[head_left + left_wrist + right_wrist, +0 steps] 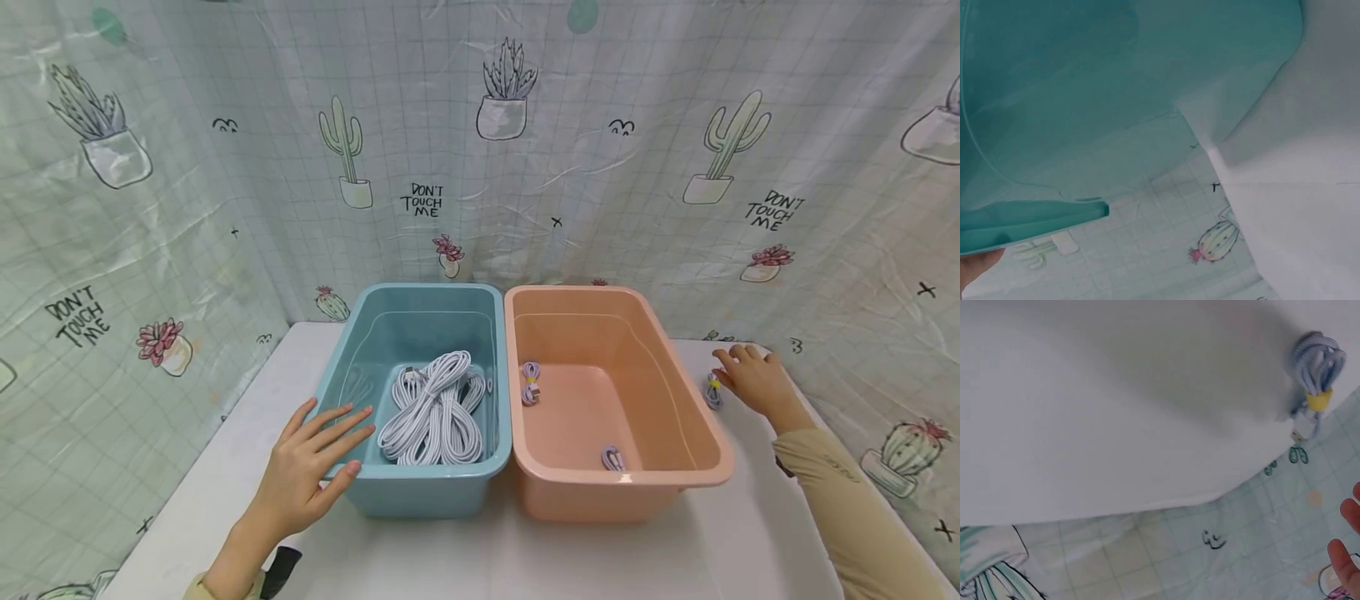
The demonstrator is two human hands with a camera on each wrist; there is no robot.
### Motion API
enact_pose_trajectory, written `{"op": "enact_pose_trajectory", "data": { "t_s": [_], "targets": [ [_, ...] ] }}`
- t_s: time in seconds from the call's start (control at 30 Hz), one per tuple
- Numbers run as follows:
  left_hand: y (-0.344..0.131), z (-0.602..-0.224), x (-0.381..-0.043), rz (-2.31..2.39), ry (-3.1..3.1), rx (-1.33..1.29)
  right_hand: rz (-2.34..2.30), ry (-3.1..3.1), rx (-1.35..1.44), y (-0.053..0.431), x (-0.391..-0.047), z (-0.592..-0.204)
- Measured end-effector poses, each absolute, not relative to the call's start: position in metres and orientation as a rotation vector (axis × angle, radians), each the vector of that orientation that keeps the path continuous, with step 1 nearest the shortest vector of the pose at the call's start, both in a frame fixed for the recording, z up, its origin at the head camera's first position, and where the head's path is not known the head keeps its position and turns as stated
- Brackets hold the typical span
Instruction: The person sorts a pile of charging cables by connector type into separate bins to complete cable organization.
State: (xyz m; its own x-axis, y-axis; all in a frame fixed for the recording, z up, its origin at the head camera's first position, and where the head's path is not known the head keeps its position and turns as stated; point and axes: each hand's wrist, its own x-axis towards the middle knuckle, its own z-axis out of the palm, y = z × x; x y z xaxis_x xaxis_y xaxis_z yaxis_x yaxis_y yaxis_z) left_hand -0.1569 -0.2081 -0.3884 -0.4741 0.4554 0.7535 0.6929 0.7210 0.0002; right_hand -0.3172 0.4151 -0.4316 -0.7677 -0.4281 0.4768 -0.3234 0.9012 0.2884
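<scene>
My left hand (pixel 311 471) rests with spread fingers at the near left corner of the blue bin (pixel 420 472); in the left wrist view a bit of that hand (pixel 979 265) shows at the bin's rim. Inside lie several white cable bundles (pixel 435 412). My right hand (pixel 757 387) is over the table beyond the orange bin's right side, fingers apart and holding nothing. Close to its fingertips lies a purple-grey USB cable bundle (pixel 713 392) with a yellow tie, seen also as a coiled cable (pixel 1317 369) in the right wrist view.
The orange bin (pixel 622 477) stands right beside the blue one. Two small purple cable bundles lie in it, one cable (pixel 531 383) at the left wall and another cable (pixel 612 457) near the front. A cactus-print curtain (pixel 495 208) hangs around the white table (pixel 585 558).
</scene>
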Motion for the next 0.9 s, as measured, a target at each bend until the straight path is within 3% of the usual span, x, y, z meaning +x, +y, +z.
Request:
{"op": "enact_pose_trajectory", "data": {
  "t_s": [0.43, 0.9],
  "targets": [
    [-0.208, -0.387, -0.156, -0.399, -2.122, -0.87, -0.216, -2.876, 0.31, 0.422, -0.313, -0.459],
    [-0.208, -0.387, -0.156, -0.405, -2.128, -0.873, -0.14, -2.92, 0.322, 0.412, -0.312, -0.467]
  ]
}}
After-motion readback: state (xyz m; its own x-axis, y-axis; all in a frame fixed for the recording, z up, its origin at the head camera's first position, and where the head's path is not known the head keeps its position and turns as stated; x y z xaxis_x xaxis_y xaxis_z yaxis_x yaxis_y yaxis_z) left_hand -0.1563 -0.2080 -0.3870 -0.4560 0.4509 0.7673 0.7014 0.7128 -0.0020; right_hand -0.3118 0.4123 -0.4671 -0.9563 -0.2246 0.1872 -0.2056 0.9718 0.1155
